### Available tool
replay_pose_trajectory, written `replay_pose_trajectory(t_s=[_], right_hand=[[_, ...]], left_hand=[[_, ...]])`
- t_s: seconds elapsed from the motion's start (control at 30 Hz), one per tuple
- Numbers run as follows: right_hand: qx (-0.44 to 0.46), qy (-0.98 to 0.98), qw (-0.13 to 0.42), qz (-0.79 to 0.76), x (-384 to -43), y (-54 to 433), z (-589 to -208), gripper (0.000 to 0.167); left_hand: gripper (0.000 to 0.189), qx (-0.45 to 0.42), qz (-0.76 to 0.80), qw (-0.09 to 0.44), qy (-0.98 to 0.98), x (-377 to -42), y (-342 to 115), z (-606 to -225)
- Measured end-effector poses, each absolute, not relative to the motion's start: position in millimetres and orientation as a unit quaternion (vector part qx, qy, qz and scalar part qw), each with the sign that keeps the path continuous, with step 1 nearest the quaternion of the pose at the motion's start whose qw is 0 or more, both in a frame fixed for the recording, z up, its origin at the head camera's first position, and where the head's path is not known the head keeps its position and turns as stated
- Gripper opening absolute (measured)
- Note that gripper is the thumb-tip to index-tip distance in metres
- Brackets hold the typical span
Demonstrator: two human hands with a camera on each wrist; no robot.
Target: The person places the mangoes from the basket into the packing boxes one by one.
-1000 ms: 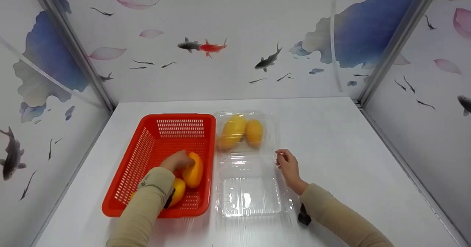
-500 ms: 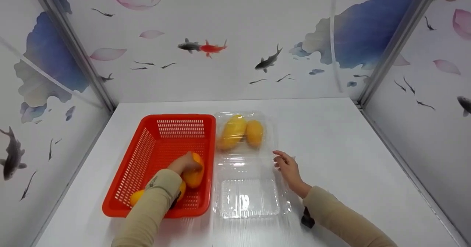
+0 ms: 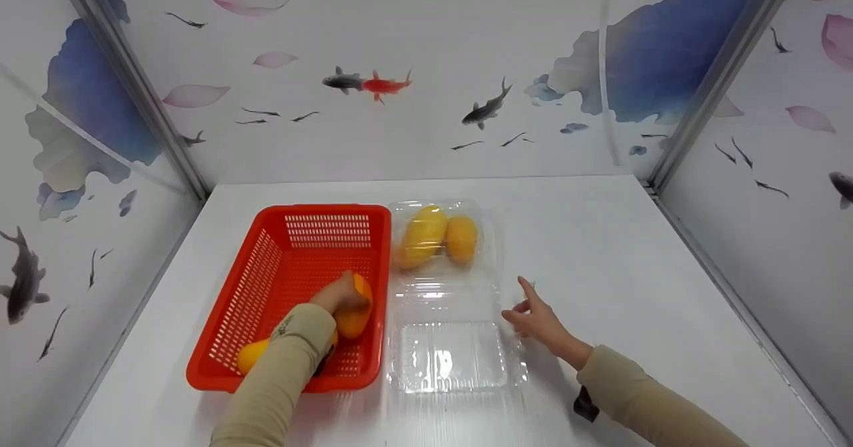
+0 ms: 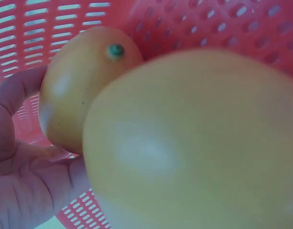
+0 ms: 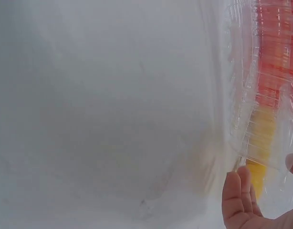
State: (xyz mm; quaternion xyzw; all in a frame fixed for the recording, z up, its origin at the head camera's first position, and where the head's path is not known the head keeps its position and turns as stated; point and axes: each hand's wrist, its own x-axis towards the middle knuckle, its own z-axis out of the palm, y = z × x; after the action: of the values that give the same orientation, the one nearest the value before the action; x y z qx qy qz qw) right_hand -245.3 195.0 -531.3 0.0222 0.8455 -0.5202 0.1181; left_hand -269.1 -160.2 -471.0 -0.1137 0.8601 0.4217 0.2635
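Note:
My left hand (image 3: 338, 294) reaches into the red basket (image 3: 223, 294) and grips a yellow-orange mango (image 3: 354, 320) near its right wall. In the left wrist view, thumb and fingers lie around this mango (image 4: 84, 95), whose green stem end shows. A second mango (image 4: 184, 143) fills the foreground there; the sleeve mostly hides it in the head view. Another mango (image 3: 252, 356) lies at the basket's lower left. Beside the right edge of a clear plastic clamshell box (image 3: 453, 360), my right hand (image 3: 543, 320) holds nothing, its index finger extended.
Two mangoes, a long one (image 3: 424, 237) and a shorter one (image 3: 461, 240), sit in the far half of the clamshell box. Its near half lies spread toward me, right of the basket. Patterned walls (image 3: 426, 147) enclose the white table (image 3: 600, 247) at the back and sides.
My left hand has shifted slightly right and closed farther over the mango. My right hand has moved right and a little nearer to me, its fingers spreading.

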Motion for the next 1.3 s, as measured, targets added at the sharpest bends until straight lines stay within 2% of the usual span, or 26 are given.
replay_pose_trajectory(t_s=[0.17, 0.43, 0.63, 0.83, 1.0, 1.3], right_hand=[[0.031, 0.855, 0.146, -0.498, -240.1, 195.1, -531.6, 0.066], [-0.005, 0.845, 0.135, -0.517, -236.1, 191.8, -536.0, 0.058], [-0.013, 0.844, 0.134, -0.519, -235.7, 190.7, -536.8, 0.056], [-0.013, 0.841, 0.135, -0.524, -236.0, 189.8, -536.4, 0.055], [-0.029, 0.837, 0.135, -0.529, -234.8, 190.2, -535.3, 0.053], [-0.024, 0.837, 0.136, -0.529, -234.3, 190.3, -535.5, 0.051]], left_hand=[[0.088, -0.142, 0.434, 0.291, 0.841, -270.6, -160.5, -469.5], [0.089, -0.111, 0.397, 0.273, 0.869, -275.1, -162.2, -474.9], [0.088, -0.103, 0.387, 0.268, 0.877, -275.8, -163.3, -475.2], [0.091, -0.122, 0.45, 0.27, 0.843, -272.8, -164.9, -470.2], [0.092, -0.095, 0.419, 0.256, 0.866, -273.9, -167.3, -462.4], [0.089, -0.107, 0.429, 0.25, 0.861, -272.9, -175.4, -439.4]])
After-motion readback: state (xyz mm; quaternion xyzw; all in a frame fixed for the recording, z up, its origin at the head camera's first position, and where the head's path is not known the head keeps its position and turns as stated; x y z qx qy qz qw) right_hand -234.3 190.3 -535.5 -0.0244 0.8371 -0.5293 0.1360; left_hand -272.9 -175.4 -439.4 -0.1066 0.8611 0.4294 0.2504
